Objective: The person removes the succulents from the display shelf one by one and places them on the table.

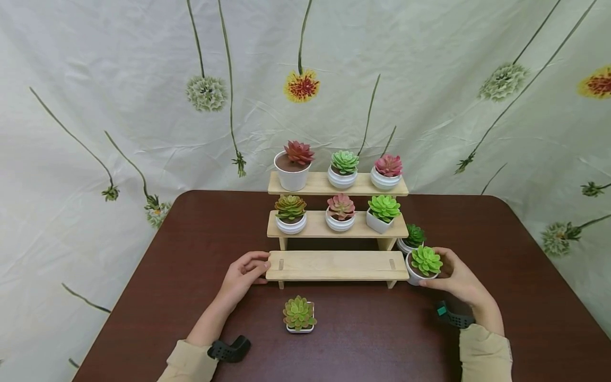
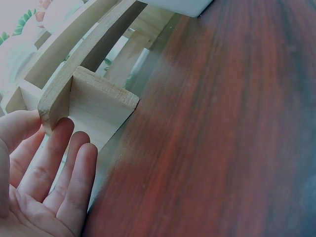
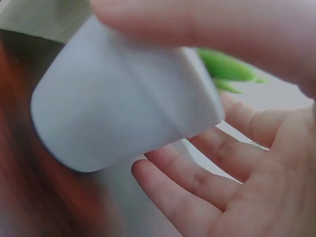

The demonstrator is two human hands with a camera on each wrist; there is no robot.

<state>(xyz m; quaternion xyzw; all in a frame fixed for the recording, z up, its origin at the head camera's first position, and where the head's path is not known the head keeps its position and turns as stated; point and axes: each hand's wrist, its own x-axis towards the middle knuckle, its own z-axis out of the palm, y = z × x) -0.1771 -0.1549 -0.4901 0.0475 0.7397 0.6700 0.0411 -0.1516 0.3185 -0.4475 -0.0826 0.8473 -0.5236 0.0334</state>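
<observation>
Left grip point(image 1: 245, 273) pinches the wooden stand point(image 1: 315, 229) by its bottom shelf point(image 1: 336, 265); right grip point(image 1: 451, 277) grasps a white pot point(image 3: 118, 103) just beside that shelf's right end. Placing seems the step in hand; next probably calls for lifting clear of the edge.

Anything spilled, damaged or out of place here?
Nothing looks spilled or damaged. The square-potted succulent in front of the wooden stand and the dark-green one beside it look stray, since six others stand on its shelves.
</observation>
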